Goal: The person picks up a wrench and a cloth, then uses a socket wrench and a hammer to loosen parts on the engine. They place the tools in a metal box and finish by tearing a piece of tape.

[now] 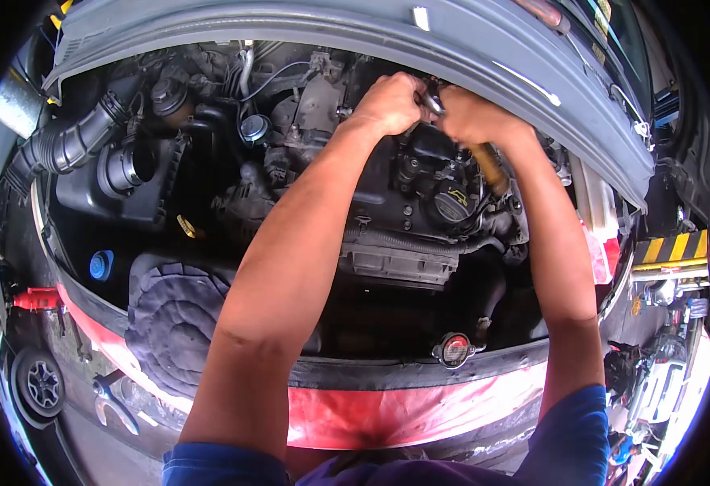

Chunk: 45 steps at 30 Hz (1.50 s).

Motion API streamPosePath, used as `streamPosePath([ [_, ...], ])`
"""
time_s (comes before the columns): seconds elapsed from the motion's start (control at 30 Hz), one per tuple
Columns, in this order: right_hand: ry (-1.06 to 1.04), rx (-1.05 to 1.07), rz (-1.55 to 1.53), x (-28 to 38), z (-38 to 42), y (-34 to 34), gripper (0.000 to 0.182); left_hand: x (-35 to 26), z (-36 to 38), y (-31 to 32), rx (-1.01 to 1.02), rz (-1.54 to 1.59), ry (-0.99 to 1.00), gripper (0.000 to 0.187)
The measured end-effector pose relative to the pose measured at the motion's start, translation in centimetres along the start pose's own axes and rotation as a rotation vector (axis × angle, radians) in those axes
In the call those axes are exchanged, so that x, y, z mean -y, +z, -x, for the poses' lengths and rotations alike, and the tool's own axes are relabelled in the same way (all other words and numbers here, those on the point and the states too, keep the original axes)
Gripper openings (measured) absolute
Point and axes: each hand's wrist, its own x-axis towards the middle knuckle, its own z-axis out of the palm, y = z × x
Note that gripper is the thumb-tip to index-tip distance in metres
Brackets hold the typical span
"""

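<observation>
Both arms reach to the back of an engine (371,182) under a raised hood. My left hand (389,104) has its fingers curled in at the rear of the engine. Close beside it, my right hand (475,117) is also closed, its knuckles up near the hood's edge. A small shiny metal piece (433,104) shows between the two hands; its kind and most of its length are hidden by the fingers. Below my right hand, a brownish-yellow cylindrical part (489,168) slants toward the engine. The black oil filler cap (454,204) lies just in front of it.
Overhead, the grey hood (290,23) hangs low over the hands. An uncapped air intake (132,168) and ribbed hose (76,146) are at left. A dark folded cloth (177,320) lies on the front edge. The radiator cap (455,350) sits near the red-covered bumper (420,409).
</observation>
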Motion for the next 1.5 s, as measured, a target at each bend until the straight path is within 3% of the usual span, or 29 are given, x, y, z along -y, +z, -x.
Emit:
streamPosePath([
  [0.03,-0.041,0.101,-0.006,0.1,0.0,-0.9,0.036,-0.2,0.0,0.0,-0.009,-0.029,-0.011,0.038],
  [0.1,-0.070,-0.214,-0.161,-0.8,0.0,0.5,0.035,-0.4,0.3,-0.3,0.003,0.036,-0.048,0.041],
  [0.23,-0.046,-0.342,0.132,0.6,-0.2,0.8,0.038,-1.4,0.7,-0.5,-0.005,0.010,-0.090,0.036],
  [0.27,0.127,-0.196,-0.006,0.8,0.3,0.4,0.038,-1.6,0.8,-0.5,-0.020,-0.015,-0.091,0.036],
  [0.37,0.101,0.120,-0.224,0.0,0.4,-1.8,0.039,-0.4,0.3,0.2,-0.002,-0.013,-0.068,0.035],
  [0.4,-0.129,-0.266,0.072,-1.7,0.7,1.9,0.038,0.0,0.2,0.2,0.017,0.038,-0.057,0.035],
  [0.5,-0.061,-0.418,-0.077,-1.5,0.4,2.7,0.038,0.7,-0.4,0.7,0.054,0.182,-0.041,0.034],
  [0.53,-0.093,-0.374,-0.031,-1.8,0.8,2.1,0.037,0.9,-0.6,0.6,0.039,0.164,-0.036,0.033],
  [0.63,0.246,0.271,-1.110,-1.0,1.3,-0.1,0.039,-0.2,0.1,-0.1,0.030,0.087,-0.088,0.031],
  [0.67,0.313,0.261,-1.310,-0.6,1.7,-0.5,0.049,-1.2,0.6,-0.6,0.033,0.057,-0.110,0.031],
  [0.77,0.245,0.207,-1.315,-1.2,1.9,0.5,0.056,-0.4,0.5,-0.3,0.016,0.126,-0.048,0.030],
  [0.8,0.208,0.185,-1.072,-1.9,1.8,0.2,0.057,-0.3,0.4,-0.3,0.006,0.117,-0.037,0.031],
  [0.87,-0.152,-0.243,-0.518,-5.6,-0.6,6.1,0.039,0.1,0.2,0.0,-0.006,0.107,-0.065,0.032],
  [0.97,-0.157,-0.339,-0.091,-4.3,0.7,3.8,0.039,-0.4,0.2,0.2,0.006,0.111,-0.102,0.034],
  [1.03,0.011,-0.193,0.020,-1.8,1.8,0.7,0.055,-0.8,0.4,0.0,-0.003,0.112,-0.088,0.036],
  [1.1,-0.066,-0.010,0.294,-1.4,1.1,0.3,0.054,-0.9,0.5,0.0,-0.032,0.100,-0.039,0.037],
  [1.17,-0.105,-0.031,0.296,-1.5,0.4,1.0,0.052,1.1,-0.7,0.9,-0.019,0.146,0.026,0.039],
  [1.27,-0.085,-0.391,0.048,-2.1,0.3,2.0,0.045,0.4,-0.3,0.9,-0.002,0.330,-0.024,0.041],
  [1.37,0.010,-0.322,0.316,-0.6,-0.2,1.9,0.044,-1.6,0.8,-0.3,0.028,0.344,-0.093,0.042],
  [1.4,-0.075,-0.442,0.243,-0.6,-0.2,2.1,0.044,-1.7,1.0,-0.6,0.033,0.309,-0.109,0.043],
  [1.43,-0.067,-0.307,0.149,-0.9,-0.8,2.0,0.040,-2.1,1.4,-0.2,-0.092,0.134,0.017,0.041],
  [1.5,-0.030,-0.029,-0.044,-1.8,-1.3,1.7,0.034,-2.8,1.0,-0.5,-0.052,0.050,-0.076,0.040],
])
